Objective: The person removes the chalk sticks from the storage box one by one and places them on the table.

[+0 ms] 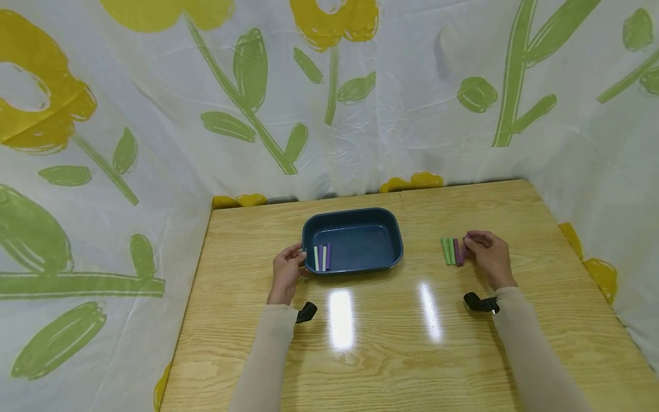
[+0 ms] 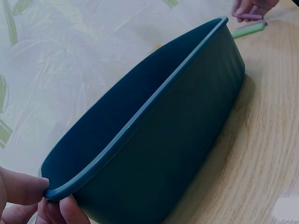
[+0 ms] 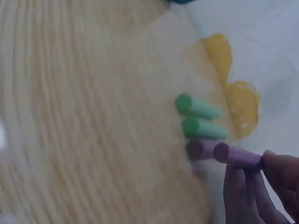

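My left hand (image 1: 287, 273) pinches the rim of a dark blue rectangular tub (image 1: 366, 269) at its near left corner, thumb on top and fingers beneath. Inside the tub, at its left end, several chalk sticks (image 1: 322, 258), white and purple, lie side by side. To the right, my right hand (image 1: 490, 256) holds a purple chalk stick (image 3: 238, 156) between thumb and fingertips, raised slightly above the table. Just left of it lie two green chalk sticks (image 3: 198, 106) and another purple chalk stick (image 3: 203, 148) in a row.
The wooden table (image 1: 401, 366) carries bright light reflections near its middle. A white curtain (image 1: 412, 114) printed with yellow flowers and green leaves hangs behind and along the sides. Black wrist mounts (image 1: 481, 302) sit on both forearms.
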Tool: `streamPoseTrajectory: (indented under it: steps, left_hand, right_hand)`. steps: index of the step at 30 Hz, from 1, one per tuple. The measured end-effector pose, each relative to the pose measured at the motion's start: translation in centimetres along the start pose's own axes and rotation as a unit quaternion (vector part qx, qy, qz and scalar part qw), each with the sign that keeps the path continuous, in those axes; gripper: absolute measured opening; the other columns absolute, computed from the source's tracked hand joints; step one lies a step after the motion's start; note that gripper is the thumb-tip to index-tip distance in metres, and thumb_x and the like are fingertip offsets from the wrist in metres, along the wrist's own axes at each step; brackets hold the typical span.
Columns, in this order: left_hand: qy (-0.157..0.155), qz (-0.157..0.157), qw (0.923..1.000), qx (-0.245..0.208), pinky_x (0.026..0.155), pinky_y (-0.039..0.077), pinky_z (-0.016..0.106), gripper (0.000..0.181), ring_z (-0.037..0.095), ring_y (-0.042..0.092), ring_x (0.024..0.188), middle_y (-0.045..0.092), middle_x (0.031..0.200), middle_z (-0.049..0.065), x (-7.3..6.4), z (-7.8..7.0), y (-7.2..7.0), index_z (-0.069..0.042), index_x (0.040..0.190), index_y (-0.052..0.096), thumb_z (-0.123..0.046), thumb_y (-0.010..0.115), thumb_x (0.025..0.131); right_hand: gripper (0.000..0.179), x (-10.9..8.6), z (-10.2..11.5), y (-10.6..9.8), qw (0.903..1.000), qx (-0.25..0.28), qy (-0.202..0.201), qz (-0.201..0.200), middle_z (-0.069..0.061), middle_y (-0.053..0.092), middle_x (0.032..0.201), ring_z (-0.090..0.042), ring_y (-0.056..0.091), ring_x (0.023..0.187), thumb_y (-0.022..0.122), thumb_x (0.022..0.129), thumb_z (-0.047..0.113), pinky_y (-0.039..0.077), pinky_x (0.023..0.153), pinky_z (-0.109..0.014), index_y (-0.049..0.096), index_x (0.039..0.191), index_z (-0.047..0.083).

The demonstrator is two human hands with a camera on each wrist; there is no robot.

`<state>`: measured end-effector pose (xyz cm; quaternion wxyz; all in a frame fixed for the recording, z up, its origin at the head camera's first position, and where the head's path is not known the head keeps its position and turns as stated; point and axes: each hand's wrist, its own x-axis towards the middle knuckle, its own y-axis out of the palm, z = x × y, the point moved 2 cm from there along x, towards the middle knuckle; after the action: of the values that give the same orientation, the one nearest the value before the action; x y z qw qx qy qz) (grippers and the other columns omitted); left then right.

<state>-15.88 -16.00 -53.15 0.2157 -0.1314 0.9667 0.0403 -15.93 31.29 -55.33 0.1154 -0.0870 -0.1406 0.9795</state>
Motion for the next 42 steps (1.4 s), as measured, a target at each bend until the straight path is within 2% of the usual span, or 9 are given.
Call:
streamPoseTrajectory:
  steps: [5,9,12,17,20,27,42]
  left_hand:
    - [0.001,-0.003,1.0000,0.000,0.066,0.054,0.023,0.033,0.024,0.064,0.093,0.057,0.110,0.009,0.0,0.1,0.1,0.002,0.139,0.063,-0.001,0.059,0.107]
    - [0.004,-0.006,1.0000,0.000,0.065,0.054,0.022,0.033,0.025,0.063,0.093,0.057,0.110,0.010,0.0,0.0,0.2,0.003,0.139,0.063,-0.001,0.059,0.106]
    - [0.004,-0.007,1.0000,0.000,0.065,0.054,0.022,0.033,0.025,0.063,0.093,0.057,0.111,0.010,0.0,0.0,0.2,0.002,0.139,0.063,-0.001,0.059,0.106]
    - [0.004,-0.004,1.0000,-0.001,0.066,0.054,0.023,0.033,0.024,0.063,0.093,0.057,0.113,0.011,0.0,0.0,0.1,0.002,0.139,0.063,-0.002,0.059,0.106]
    - [0.007,-0.001,1.0000,-0.001,0.067,0.054,0.023,0.034,0.023,0.063,0.092,0.058,0.115,0.012,0.0,0.0,0.1,0.002,0.140,0.063,-0.002,0.059,0.106]
    - [0.009,-0.006,0.9999,-0.002,0.068,0.054,0.023,0.033,0.021,0.062,0.090,0.060,0.112,0.010,0.0,0.0,0.0,0.001,0.139,0.064,-0.001,0.060,0.106]
    - [0.000,-0.003,1.0000,-0.003,0.068,0.053,0.022,0.035,0.019,0.061,0.090,0.058,0.113,0.009,0.0,0.0,0.0,0.000,0.141,0.064,-0.002,0.061,0.106]
  right_hand:
    - [0.037,0.4,-0.5,-0.1,0.9999,-0.010,0.001,-0.002,0.025,0.064,0.092,0.008,0.063,0.083,0.063,0.106,0.008,0.056,0.075,-0.013,0.059,0.136,-0.013]
    - [0.034,0.7,-0.5,-0.1,0.9989,-0.046,-0.006,-0.009,0.022,0.063,0.093,0.011,0.059,0.083,0.063,0.106,0.007,0.054,0.074,-0.011,0.061,0.134,-0.012]
    - [0.032,0.9,-0.4,-0.1,0.9971,-0.074,-0.016,-0.012,0.009,0.067,0.102,0.011,0.058,0.083,0.063,0.106,0.006,0.053,0.073,-0.011,0.063,0.133,-0.011]
    - [0.031,0.9,-0.2,0.1,0.9949,-0.097,-0.024,-0.010,-0.022,0.068,0.121,0.013,0.056,0.083,0.062,0.106,0.005,0.052,0.073,-0.010,0.064,0.133,-0.011]
    - [0.032,0.9,-0.2,0.2,0.9936,-0.109,-0.027,-0.010,-0.030,0.065,0.127,0.015,0.054,0.083,0.062,0.106,0.006,0.050,0.073,-0.008,0.064,0.133,-0.010]
    - [0.035,0.6,-0.1,0.4,0.9919,-0.125,-0.017,-0.009,-0.029,0.064,0.131,0.013,0.052,0.085,0.063,0.108,0.013,0.047,0.072,-0.007,0.063,0.136,-0.007]
    - [0.032,-0.2,2.3,2.2,0.9950,-0.084,-0.050,-0.024,-0.024,0.065,0.128,0.009,0.057,0.087,0.062,0.106,0.006,0.052,0.070,-0.012,0.064,0.135,-0.007]
